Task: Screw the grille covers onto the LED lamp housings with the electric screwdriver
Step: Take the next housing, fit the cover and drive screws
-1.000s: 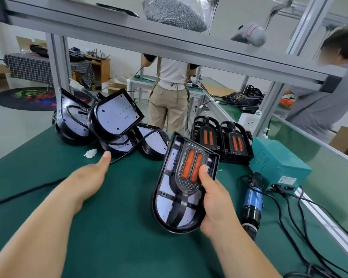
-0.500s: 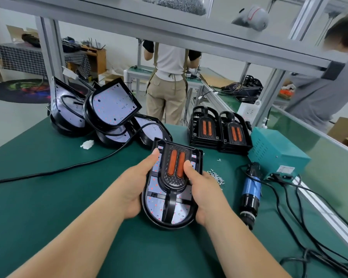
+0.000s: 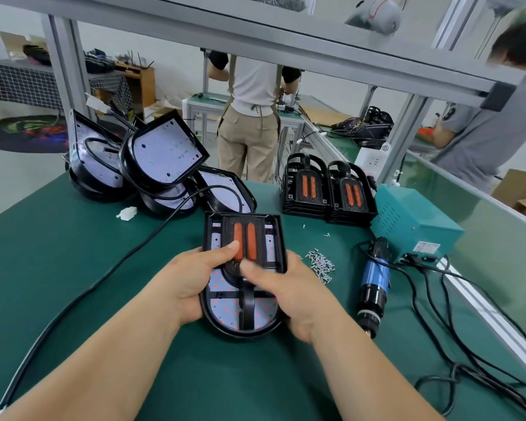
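Note:
A black LED lamp housing (image 3: 225, 311) with a grille cover (image 3: 249, 238) carrying two orange strips lies flat on the green mat in front of me. My left hand (image 3: 192, 278) grips its left edge, thumb on the cover. My right hand (image 3: 289, 290) holds the right edge, thumb over the cover's middle. The blue electric screwdriver (image 3: 374, 284) lies on the mat to the right, untouched. A small heap of screws (image 3: 321, 264) lies between the lamp and the screwdriver.
Several open lamp housings (image 3: 164, 153) with cables are piled at the back left. Two stacks of grille covers (image 3: 325, 189) stand behind, beside a teal power unit (image 3: 413, 223). Black cables (image 3: 468, 344) trail at the right. Two people work beyond the bench.
The lamp went from held tilted in my right hand alone to lying flat on the mat with both hands on it. My right thumb has slid onto the cover's middle.

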Demonstrator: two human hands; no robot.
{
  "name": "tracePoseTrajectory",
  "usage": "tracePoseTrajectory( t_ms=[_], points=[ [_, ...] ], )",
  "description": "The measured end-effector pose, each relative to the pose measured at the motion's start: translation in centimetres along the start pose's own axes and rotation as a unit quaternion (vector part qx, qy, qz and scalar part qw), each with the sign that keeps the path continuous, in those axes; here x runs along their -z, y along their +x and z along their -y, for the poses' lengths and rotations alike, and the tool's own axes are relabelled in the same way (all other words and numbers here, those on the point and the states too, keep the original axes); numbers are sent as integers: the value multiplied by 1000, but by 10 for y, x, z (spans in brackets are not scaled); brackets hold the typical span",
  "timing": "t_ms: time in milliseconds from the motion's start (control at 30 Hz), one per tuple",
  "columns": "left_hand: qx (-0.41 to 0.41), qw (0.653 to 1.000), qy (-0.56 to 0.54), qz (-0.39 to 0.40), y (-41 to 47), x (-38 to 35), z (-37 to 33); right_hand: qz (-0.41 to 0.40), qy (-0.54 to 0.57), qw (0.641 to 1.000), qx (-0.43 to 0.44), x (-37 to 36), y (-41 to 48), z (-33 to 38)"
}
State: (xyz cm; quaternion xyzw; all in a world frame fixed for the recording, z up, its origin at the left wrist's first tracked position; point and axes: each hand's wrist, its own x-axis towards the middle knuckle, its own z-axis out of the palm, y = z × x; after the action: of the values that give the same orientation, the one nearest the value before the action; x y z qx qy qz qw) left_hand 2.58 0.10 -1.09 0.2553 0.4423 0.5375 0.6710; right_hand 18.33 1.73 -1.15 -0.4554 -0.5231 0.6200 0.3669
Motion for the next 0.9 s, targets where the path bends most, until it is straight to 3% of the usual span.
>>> tracePoseTrajectory(
  t_ms=[267, 633, 733, 833, 900],
  points=[
    [-3, 1000, -5, -8, -1, 3, -1, 71, 13, 997, -7, 5, -8, 2],
    [-10, 999, 34, 12, -4, 3, -5, 69, 14, 998, -2, 3, -6, -3],
    [15, 999, 41, 4, -4, 6, -6, 102, -80, 991, 35, 3, -9, 2],
    [37, 998, 56, 6, -5, 6, -4, -4, -302, 951, 70, 18, -11, 19],
    [41, 997, 68, 2, -6, 5, -3, -132, -350, 925, 70, 44, -11, 34]
  ],
)
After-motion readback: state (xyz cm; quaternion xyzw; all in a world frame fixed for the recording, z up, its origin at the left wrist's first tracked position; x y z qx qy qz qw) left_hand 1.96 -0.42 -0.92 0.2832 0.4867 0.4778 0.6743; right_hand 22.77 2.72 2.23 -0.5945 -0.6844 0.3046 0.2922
